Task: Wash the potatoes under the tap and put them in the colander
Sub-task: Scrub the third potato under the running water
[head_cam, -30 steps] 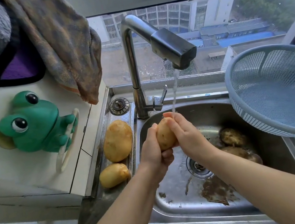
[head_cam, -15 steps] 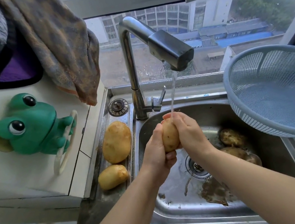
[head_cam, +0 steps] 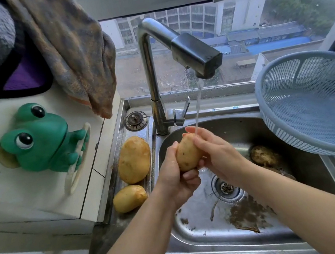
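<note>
Steel sink [head_cam: 227,252] under a window, with a blue colander [head_cam: 318,106] tilted on its right rim. The tap [head_cam: 196,53] runs a thin stream onto a potato [head_cam: 186,154] held over the basin. The left hand [head_cam: 175,176] curls its fingers beneath it and the right hand [head_cam: 217,151] clasps its right side. Two potatoes [head_cam: 133,159] lie on the left ledge. What seems a muddy potato [head_cam: 263,155] sits in the basin.

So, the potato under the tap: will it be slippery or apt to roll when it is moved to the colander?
Likely slippery: the tap stream runs over the potato, and the left hand and right hand both hold it. Its smooth oval shape suggests it may roll in the rounded colander. It looks solid, so probably stiff and fairly heavy.
</note>
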A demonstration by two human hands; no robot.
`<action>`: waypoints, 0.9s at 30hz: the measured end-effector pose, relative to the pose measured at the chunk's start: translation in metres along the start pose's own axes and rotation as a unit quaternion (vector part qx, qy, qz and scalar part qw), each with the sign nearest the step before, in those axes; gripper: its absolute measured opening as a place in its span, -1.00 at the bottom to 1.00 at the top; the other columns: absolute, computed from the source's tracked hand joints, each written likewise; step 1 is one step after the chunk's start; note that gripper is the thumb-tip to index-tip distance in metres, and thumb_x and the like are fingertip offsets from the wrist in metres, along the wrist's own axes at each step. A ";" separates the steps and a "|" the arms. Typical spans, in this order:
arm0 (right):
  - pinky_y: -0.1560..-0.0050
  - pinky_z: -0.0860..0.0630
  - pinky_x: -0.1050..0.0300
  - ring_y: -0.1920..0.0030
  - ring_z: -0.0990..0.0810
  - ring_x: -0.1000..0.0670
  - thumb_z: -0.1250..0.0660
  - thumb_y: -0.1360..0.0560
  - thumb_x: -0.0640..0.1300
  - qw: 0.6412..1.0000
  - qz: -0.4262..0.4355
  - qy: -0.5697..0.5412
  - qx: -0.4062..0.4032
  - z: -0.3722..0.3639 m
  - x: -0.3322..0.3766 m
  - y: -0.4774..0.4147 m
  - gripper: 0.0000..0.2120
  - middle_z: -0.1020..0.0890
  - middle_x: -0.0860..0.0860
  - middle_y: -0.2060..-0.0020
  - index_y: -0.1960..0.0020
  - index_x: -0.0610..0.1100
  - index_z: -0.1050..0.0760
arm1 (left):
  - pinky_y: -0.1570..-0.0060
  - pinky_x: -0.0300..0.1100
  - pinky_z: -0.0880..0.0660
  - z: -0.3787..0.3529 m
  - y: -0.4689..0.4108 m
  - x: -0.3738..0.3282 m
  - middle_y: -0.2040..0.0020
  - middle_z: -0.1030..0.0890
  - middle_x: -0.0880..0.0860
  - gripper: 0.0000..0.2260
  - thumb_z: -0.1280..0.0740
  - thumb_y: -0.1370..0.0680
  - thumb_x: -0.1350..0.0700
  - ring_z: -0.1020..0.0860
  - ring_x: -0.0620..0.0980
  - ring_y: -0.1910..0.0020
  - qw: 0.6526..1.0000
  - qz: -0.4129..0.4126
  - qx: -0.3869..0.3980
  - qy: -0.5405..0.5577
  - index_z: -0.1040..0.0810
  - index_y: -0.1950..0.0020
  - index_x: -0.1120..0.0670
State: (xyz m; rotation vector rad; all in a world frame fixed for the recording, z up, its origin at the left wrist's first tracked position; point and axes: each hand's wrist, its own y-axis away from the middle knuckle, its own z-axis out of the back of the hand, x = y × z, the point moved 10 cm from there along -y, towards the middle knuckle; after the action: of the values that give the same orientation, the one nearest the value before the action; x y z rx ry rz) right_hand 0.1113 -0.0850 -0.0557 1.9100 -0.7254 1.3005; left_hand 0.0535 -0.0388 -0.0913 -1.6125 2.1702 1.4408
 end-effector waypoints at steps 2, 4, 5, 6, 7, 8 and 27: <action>0.17 -0.50 0.18 0.04 -0.53 -0.01 -0.32 -0.43 -0.05 0.999 0.010 0.039 0.017 0.000 -0.003 0.001 -0.66 -0.54 -0.04 -0.16 -0.19 0.11 -0.45 | 0.66 -0.40 -0.16 -0.003 0.000 0.008 0.40 -0.48 0.11 -0.53 -0.09 -0.61 -0.17 -0.24 -0.17 0.68 0.998 0.044 0.026 0.044 -0.54 0.14 0.20; 0.13 -0.57 0.09 0.03 -0.56 -0.02 -0.35 -0.41 -0.08 0.998 0.008 0.066 -0.014 0.004 -0.003 -0.001 -0.67 -0.57 -0.10 -0.15 -0.17 0.10 -0.47 | 0.67 -0.41 -0.17 -0.007 0.001 0.012 0.40 -0.49 0.09 -0.54 -0.12 -0.60 -0.17 -0.25 -0.18 0.68 0.996 0.058 0.035 0.052 -0.54 0.15 0.19; 0.20 -0.56 0.11 0.04 -0.58 -0.03 -0.36 -0.45 -0.10 0.996 0.009 0.077 -0.038 0.007 -0.001 -0.002 -0.72 -0.59 -0.13 -0.12 -0.15 0.06 -0.50 | 0.67 -0.41 -0.18 -0.007 0.000 0.013 0.41 -0.48 0.09 -0.55 -0.12 -0.60 -0.17 -0.25 -0.18 0.67 0.997 0.053 0.032 0.039 -0.54 0.15 0.18; 0.32 -0.54 0.17 0.05 -0.59 -0.03 -0.35 -0.50 -0.12 0.994 0.010 0.087 -0.070 0.010 0.001 -0.002 -0.80 -0.62 -0.12 -0.06 -0.12 0.02 -0.53 | 0.66 -0.40 -0.18 -0.008 0.000 0.012 0.41 -0.48 0.09 -0.54 -0.11 -0.61 -0.19 -0.25 -0.18 0.67 0.999 0.043 0.025 0.018 -0.53 0.16 0.17; 0.43 -0.49 0.22 0.08 -0.61 -0.03 -0.33 -0.53 -0.11 0.990 0.010 0.090 -0.105 0.015 0.003 -0.003 -0.87 -0.65 -0.08 0.02 -0.07 -0.03 -0.56 | 0.66 -0.40 -0.17 -0.008 0.000 0.011 0.43 -0.48 0.08 -0.53 -0.10 -0.61 -0.20 -0.25 -0.18 0.66 0.999 0.028 0.014 -0.008 -0.53 0.17 0.15; 0.50 -0.45 0.24 0.12 -0.62 -0.03 -0.30 -0.55 -0.10 0.987 0.006 0.085 -0.139 0.019 0.003 -0.003 -0.89 -0.66 -0.04 0.12 0.01 -0.07 -0.59 | 0.65 -0.39 -0.17 -0.006 0.000 0.009 0.44 -0.48 0.07 -0.53 -0.08 -0.62 -0.21 -0.25 -0.18 0.65 0.999 0.012 0.002 -0.036 -0.52 0.18 0.13; -0.35 -0.42 -0.01 -0.29 -0.50 0.01 -0.12 -0.65 -0.15 0.999 -0.002 0.002 -0.054 0.002 0.000 0.005 -0.76 -0.57 0.02 -0.23 -0.25 -0.03 -0.48 | 0.29 -0.22 -0.53 0.004 0.010 -0.029 -0.04 -0.58 0.08 -0.72 -0.30 -0.56 -0.11 -0.57 0.00 0.05 0.956 -0.183 -0.103 -0.203 -0.52 -0.17 0.02</action>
State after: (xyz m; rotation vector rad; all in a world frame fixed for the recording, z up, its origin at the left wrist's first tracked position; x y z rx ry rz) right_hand 0.1085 -0.0900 -0.0550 1.8205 -0.7741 1.2385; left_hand 0.0566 -0.0156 -0.0712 -1.5024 1.4556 1.7273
